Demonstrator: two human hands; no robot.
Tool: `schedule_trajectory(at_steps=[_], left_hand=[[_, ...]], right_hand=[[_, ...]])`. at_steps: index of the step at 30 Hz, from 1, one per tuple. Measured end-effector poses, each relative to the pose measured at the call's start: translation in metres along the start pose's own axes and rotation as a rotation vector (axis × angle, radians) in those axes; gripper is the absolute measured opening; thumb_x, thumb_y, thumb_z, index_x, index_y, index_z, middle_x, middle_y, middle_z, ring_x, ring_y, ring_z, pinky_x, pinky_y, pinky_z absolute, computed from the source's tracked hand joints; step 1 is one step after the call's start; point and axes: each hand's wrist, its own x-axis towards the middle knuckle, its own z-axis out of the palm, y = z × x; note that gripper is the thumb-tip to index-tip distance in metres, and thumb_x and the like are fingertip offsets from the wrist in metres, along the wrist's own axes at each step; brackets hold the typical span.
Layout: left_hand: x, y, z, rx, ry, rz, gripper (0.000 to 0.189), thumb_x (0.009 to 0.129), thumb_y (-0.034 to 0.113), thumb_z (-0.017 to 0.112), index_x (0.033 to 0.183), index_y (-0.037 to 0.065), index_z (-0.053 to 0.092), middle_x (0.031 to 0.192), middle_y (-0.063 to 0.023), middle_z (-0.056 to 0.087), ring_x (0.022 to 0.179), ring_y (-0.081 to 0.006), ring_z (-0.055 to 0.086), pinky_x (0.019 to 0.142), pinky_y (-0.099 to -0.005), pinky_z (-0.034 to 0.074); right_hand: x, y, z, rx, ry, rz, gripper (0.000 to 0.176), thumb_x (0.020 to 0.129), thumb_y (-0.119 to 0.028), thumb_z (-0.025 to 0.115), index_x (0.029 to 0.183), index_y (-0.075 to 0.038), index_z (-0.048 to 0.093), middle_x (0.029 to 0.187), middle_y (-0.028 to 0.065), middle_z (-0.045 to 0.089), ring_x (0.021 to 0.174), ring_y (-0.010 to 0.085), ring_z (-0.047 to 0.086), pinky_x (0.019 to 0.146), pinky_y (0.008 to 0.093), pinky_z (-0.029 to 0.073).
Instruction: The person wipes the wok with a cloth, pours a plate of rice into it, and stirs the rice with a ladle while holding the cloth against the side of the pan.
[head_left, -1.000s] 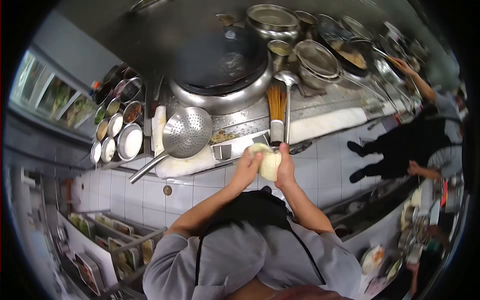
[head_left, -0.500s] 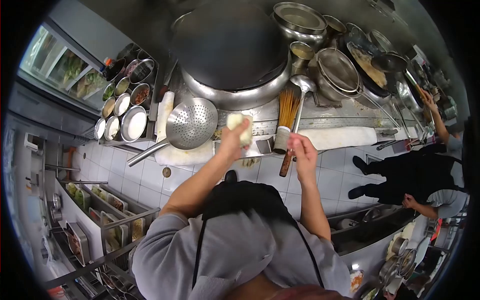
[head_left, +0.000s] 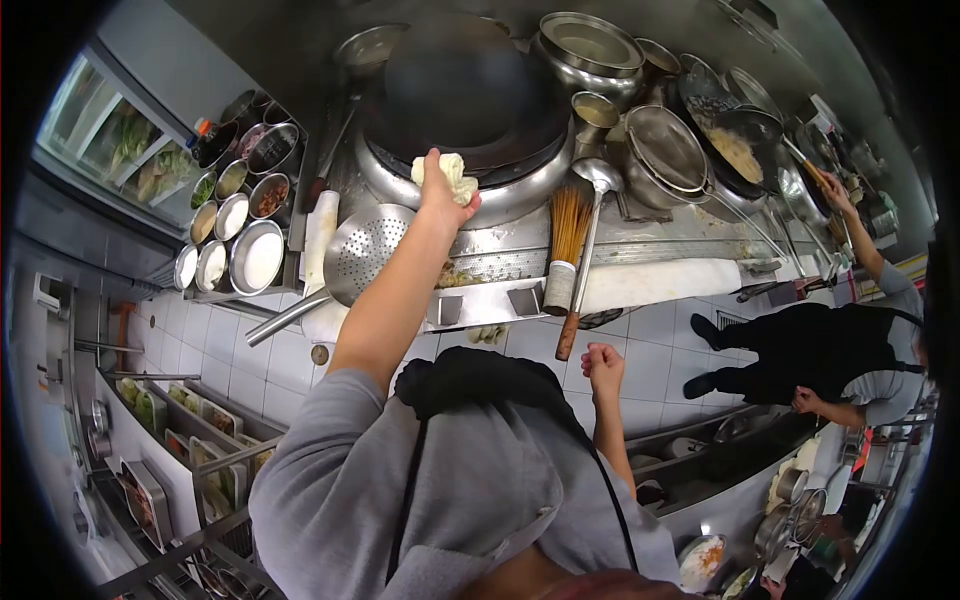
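My left hand (head_left: 441,200) grips a bunched white cloth (head_left: 450,176) at the near rim of the dark wok (head_left: 470,130). That wok sits in a round steel ring on the stove. My right hand (head_left: 603,366) is closed low over the tiled floor, below the wooden handle of the ladle (head_left: 600,178); what it holds, if anything, is too small to tell. Beside the ladle lies a bamboo brush (head_left: 569,225). A perforated strainer (head_left: 362,250) lies partly behind my left forearm.
Bowls of ingredients (head_left: 257,255) stand at the left. Sieves (head_left: 668,150) and pots (head_left: 590,45) fill the back right. A co-worker (head_left: 840,345) stands at the right, one hand on a pan handle. A rolled white towel (head_left: 660,284) lies on the counter edge.
My left hand has moved forward with the cloth to the wok. My right hand has drawn back from the brush and ladle handles. The wok looks tilted differently, and the camera view has shifted.
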Motion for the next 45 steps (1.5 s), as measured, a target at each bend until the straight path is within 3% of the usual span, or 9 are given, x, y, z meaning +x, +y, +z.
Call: schedule_trajectory(at_steps=[3,7,13,18,20,22,24,34,45], left_hand=[[0.004,0.001,-0.005,0.01,-0.12,0.033,0.04,0.088,0.055,0.054,0.106,0.019,0.059,0.111,-0.0062,0.056,0.103,-0.0266,0.049,0.08,-0.0431,0.045],[0.023,-0.001,0.018,-0.12,0.053,0.065,0.024,0.09,0.036,0.058,0.105,0.017,0.058,0.109,-0.0048,0.058,0.103,-0.0269,0.052,0.079,-0.0424,0.049],[0.063,-0.006,-0.003,-0.047,0.018,0.055,0.023,0.084,0.018,0.06,0.107,0.017,0.055,0.103,-0.0064,0.06,0.093,-0.0255,0.057,0.072,-0.045,0.052],[0.02,0.032,-0.009,0.124,-0.027,0.015,0.017,0.086,0.028,0.053,0.089,0.014,0.06,0.085,-0.0057,0.062,0.075,-0.0261,0.059,0.056,-0.035,0.049],[0.009,0.052,-0.011,0.225,-0.025,-0.015,0.019,0.086,0.03,0.051,0.09,0.013,0.06,0.085,-0.0082,0.062,0.07,-0.0266,0.059,0.052,-0.0333,0.049],[-0.015,0.068,-0.013,0.307,-0.008,0.005,0.021,0.087,0.031,0.05,0.091,0.013,0.06,0.085,-0.0096,0.062,0.069,-0.0264,0.06,0.051,-0.0319,0.049],[-0.037,0.083,-0.014,0.368,0.027,0.041,0.023,0.088,0.033,0.05,0.092,0.013,0.06,0.085,-0.0102,0.062,0.068,-0.0254,0.06,0.05,-0.0301,0.049],[-0.043,0.091,-0.036,0.325,0.137,0.345,0.025,0.08,0.023,0.064,0.1,0.009,0.057,0.091,-0.0121,0.061,0.072,-0.0269,0.061,0.052,-0.0363,0.051],[0.022,-0.001,-0.023,-0.026,-0.053,0.305,0.014,0.079,0.019,0.062,0.088,0.009,0.057,0.073,-0.009,0.061,0.054,-0.0258,0.058,0.04,-0.0334,0.047]], right_hand=[[-0.009,0.025,-0.008,-0.043,0.05,0.058,0.018,0.094,-0.02,0.059,0.092,-0.003,0.064,0.07,0.0049,0.063,0.054,0.0103,0.056,0.047,0.0241,0.045],[-0.02,0.075,-0.02,-0.114,0.095,0.186,0.017,0.094,-0.02,0.058,0.091,-0.004,0.063,0.068,0.0063,0.063,0.053,0.0113,0.057,0.044,0.0255,0.044],[-0.033,0.147,-0.047,-0.302,0.056,0.463,0.018,0.087,-0.019,0.061,0.084,-0.001,0.063,0.063,0.0087,0.062,0.051,0.0165,0.059,0.043,0.0309,0.047],[-0.045,0.19,-0.093,-0.521,-0.079,0.576,0.017,0.084,-0.017,0.062,0.079,-0.001,0.063,0.067,0.0127,0.064,0.049,0.0211,0.058,0.043,0.0358,0.045],[-0.037,0.236,-0.123,-0.595,-0.227,0.36,0.016,0.084,-0.017,0.062,0.082,-0.002,0.062,0.066,0.0133,0.064,0.051,0.0228,0.059,0.045,0.0376,0.046],[-0.034,0.237,-0.134,-0.541,-0.197,0.41,0.016,0.084,-0.019,0.062,0.086,-0.003,0.062,0.067,0.0136,0.063,0.054,0.0238,0.06,0.047,0.039,0.047],[-0.027,0.216,-0.116,-0.348,0.02,0.712,0.017,0.085,-0.02,0.061,0.091,-0.004,0.061,0.068,0.0135,0.063,0.057,0.0241,0.061,0.05,0.04,0.048],[0.007,0.162,-0.052,-0.3,-0.028,0.545,0.02,0.083,-0.018,0.061,0.097,-0.003,0.063,0.067,0.0095,0.062,0.052,0.017,0.059,0.042,0.0302,0.046],[0.022,0.145,-0.005,-0.207,-0.238,0.61,0.021,0.087,-0.023,0.061,0.102,-0.008,0.06,0.076,0.0087,0.065,0.06,0.0205,0.061,0.057,0.0385,0.053]])
